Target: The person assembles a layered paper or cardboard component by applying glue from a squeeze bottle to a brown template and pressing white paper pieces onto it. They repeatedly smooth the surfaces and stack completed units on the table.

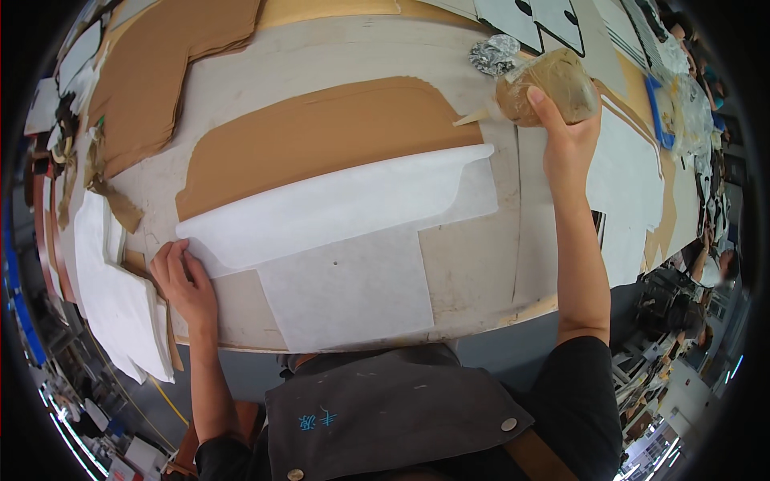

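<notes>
A brown leather-like panel (321, 140) with a rounded upper edge lies on the work table. Along its lower side is a white sheet (337, 188), with its upper edge folded. My left hand (184, 280) is at the sheet's left corner, fingers bent and closed on it. Up at the right, my right hand (565, 124) grips a translucent squeeze bottle (549, 84) stained with something brownish. The bottle is tipped on its side, and its thin pale nozzle (472, 118) points left over the panel's right edge. A thin, pale sheet (345, 293) lies beneath the white one, reaching the table's front edge.
Stacked brown panels (148, 96) lie at the far left, and folded white pieces (120, 297) hang over the front left edge. Crumpled foil (493, 54) sits behind the bottle. White panels (626, 192) lie right of my right forearm. Other people are at the far right.
</notes>
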The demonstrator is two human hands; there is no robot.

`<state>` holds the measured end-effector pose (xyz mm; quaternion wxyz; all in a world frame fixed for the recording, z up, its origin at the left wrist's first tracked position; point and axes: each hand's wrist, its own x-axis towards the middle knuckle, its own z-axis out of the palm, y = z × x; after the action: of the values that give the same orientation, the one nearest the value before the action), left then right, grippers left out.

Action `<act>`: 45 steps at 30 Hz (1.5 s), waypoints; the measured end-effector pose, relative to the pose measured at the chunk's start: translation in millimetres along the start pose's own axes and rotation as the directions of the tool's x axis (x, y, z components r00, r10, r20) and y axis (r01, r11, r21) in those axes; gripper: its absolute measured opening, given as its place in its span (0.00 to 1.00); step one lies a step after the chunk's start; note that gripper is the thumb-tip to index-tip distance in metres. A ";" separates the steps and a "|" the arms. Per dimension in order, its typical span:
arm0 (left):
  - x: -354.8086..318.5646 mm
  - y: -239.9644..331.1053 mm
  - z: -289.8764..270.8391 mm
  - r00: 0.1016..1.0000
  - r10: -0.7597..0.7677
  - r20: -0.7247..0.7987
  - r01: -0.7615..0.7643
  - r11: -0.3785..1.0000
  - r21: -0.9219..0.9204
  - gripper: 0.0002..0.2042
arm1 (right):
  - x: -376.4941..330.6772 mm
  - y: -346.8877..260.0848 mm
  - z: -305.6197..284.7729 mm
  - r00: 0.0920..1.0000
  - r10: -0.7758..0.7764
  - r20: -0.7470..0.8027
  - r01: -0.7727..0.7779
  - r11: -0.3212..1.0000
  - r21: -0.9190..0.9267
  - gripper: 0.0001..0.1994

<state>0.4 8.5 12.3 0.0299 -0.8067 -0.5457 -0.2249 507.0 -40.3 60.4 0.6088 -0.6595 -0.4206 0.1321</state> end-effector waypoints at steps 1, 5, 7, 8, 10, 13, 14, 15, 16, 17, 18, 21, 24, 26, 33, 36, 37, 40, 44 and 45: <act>0.0 0.1 -0.2 1.000 -0.003 0.001 0.003 1.000 0.003 0.10 | -0.4 0.1 -1.9 1.000 0.006 0.009 -0.006 1.000 0.002 0.32; 0.9 0.0 0.3 1.000 0.018 -0.002 -0.018 1.000 0.013 0.10 | -1.7 2.9 -8.8 0.999 0.011 -0.034 -0.012 1.000 -0.024 0.32; 0.9 1.0 -0.3 1.000 0.021 -0.007 -0.021 1.000 0.007 0.10 | -0.3 6.4 -12.2 0.999 -0.002 -0.053 0.002 1.000 -0.015 0.32; 1.0 1.2 -0.3 1.000 0.020 -0.007 -0.020 1.000 0.007 0.10 | -0.1 5.6 -13.7 0.998 0.009 -0.054 -0.010 1.000 -0.011 0.32; 1.3 1.2 -0.5 1.000 0.020 -0.005 -0.020 1.000 0.010 0.10 | 0.3 3.1 -16.1 0.998 0.034 -0.056 -0.035 0.999 -0.001 0.31; 1.5 1.2 -0.5 1.000 0.021 -0.006 -0.021 1.000 0.005 0.10 | 1.4 1.6 -20.8 0.999 0.029 -0.042 -0.030 0.999 -0.022 0.30; 1.4 1.3 -0.6 1.000 0.021 -0.006 -0.021 1.000 0.007 0.10 | 1.4 2.6 -22.0 0.998 0.029 -0.051 -0.030 0.999 -0.019 0.30; 1.5 1.4 -0.4 1.000 0.021 -0.005 -0.021 1.000 0.009 0.10 | 1.6 4.4 -23.1 0.998 0.029 -0.061 -0.031 0.999 -0.016 0.29; 1.5 1.5 -0.3 1.000 0.021 -0.005 -0.020 1.000 0.011 0.10 | 1.9 5.6 -24.2 0.997 0.030 -0.071 -0.031 0.999 -0.014 0.29; 1.5 1.4 -0.2 1.000 0.019 -0.004 -0.019 1.000 0.014 0.09 | 2.1 5.9 -25.5 0.997 0.036 -0.063 -0.037 0.999 -0.008 0.29; 1.3 1.2 -0.2 1.000 0.017 -0.004 -0.017 1.000 0.017 0.09 | 2.6 6.2 -26.3 0.998 0.043 -0.055 -0.043 0.999 -0.002 0.29; 1.5 1.1 0.1 1.000 0.015 -0.006 -0.015 1.000 0.013 0.09 | 3.0 9.3 -29.9 0.997 0.053 -0.050 -0.052 0.999 0.017 0.28; 1.4 -0.1 0.4 1.000 0.022 -0.008 -0.022 1.000 0.015 0.09 | 2.4 13.4 -32.3 0.997 0.066 -0.048 -0.064 0.997 0.050 0.28; 1.5 -0.4 0.4 1.000 0.026 -0.003 -0.026 1.000 0.015 0.09 | 2.1 13.5 -35.2 0.995 0.088 -0.036 -0.085 0.994 0.066 0.27; -0.9 -0.7 -2.1 1.000 0.023 -0.006 -0.023 1.000 0.018 0.10 | 31.4 -10.0 -102.1 0.955 0.296 0.032 -0.240 0.700 0.672 0.24; 1.1 -1.9 0.5 0.999 0.042 -0.012 -0.042 0.999 -0.005 0.10 | 45.7 -23.4 -177.6 0.951 0.272 0.145 -0.150 -0.003 0.989 0.31; -0.1 -2.2 -0.2 0.999 0.045 -0.017 -0.045 0.999 -0.005 0.10 | 40.6 -33.7 -190.2 0.937 0.289 0.195 -0.149 -0.172 0.974 0.33; -1.9 -1.7 -3.2 1.000 -0.010 -0.007 0.010 0.998 -0.057 0.09 | 15.6 -50.3 -224.1 0.929 0.256 0.269 -0.330 0.238 0.914 0.34; -11.3 -6.0 2.4 0.976 -0.210 -0.054 0.193 0.957 -0.218 0.09 | -52.1 -72.4 -185.2 0.888 0.455 0.057 -0.457 0.889 0.018 0.35; -11.1 -8.6 5.5 0.973 -0.226 -0.043 0.209 0.945 -0.250 0.09 | -74.5 -63.4 -177.5 0.876 0.479 -0.058 -0.482 0.863 -0.155 0.33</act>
<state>-8.8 3.9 1.2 -0.0752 -0.7306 -0.5981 -0.3207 558.2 -222.5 132.9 0.5040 -0.7924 -0.2474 0.2387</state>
